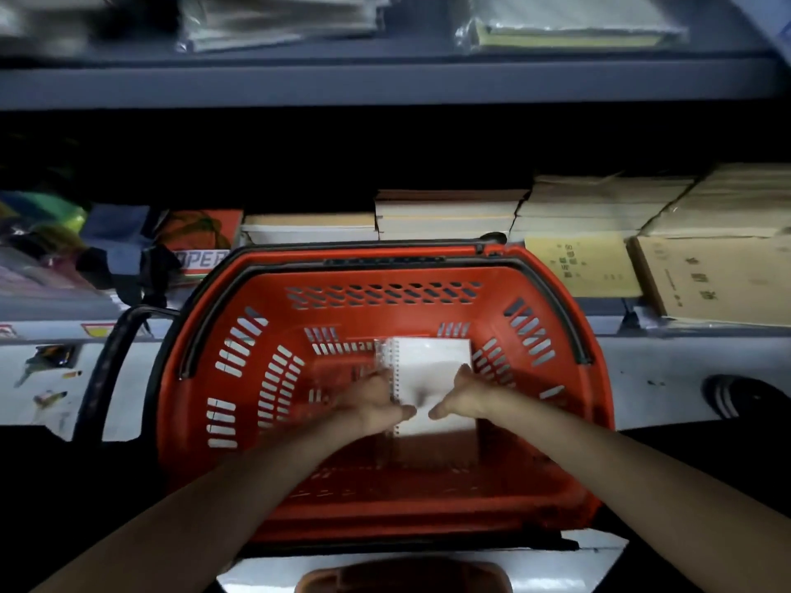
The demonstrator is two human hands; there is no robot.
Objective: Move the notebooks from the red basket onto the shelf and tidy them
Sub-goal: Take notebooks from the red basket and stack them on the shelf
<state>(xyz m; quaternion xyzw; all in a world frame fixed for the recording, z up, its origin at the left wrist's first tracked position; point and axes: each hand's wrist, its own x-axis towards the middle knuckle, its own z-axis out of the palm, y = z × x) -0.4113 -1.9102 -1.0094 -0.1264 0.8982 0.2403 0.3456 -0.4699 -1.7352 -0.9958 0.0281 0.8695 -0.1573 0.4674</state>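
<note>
A red basket point(325, 318) with black handles stands on the floor in front of the shelf point(599, 321). Inside it lies a white spiral notebook point(432, 361), spiral at its left edge. Both my hands reach down into the basket. My left hand point(376, 404) grips the notebook at its spiral side, its fingers blurred. My right hand point(464, 393) holds the notebook's right part, thumb on the cover, fingers curled round the edge. The bottom of the basket under the notebook is hidden.
The lower shelf holds stacks of white notebooks point(445, 216) and brown paper books point(723, 280) behind and right of the basket, coloured items point(128, 246) at left. An upper shelf point(385, 79) carries wrapped stacks. A dark shoe point(744, 398) lies at right.
</note>
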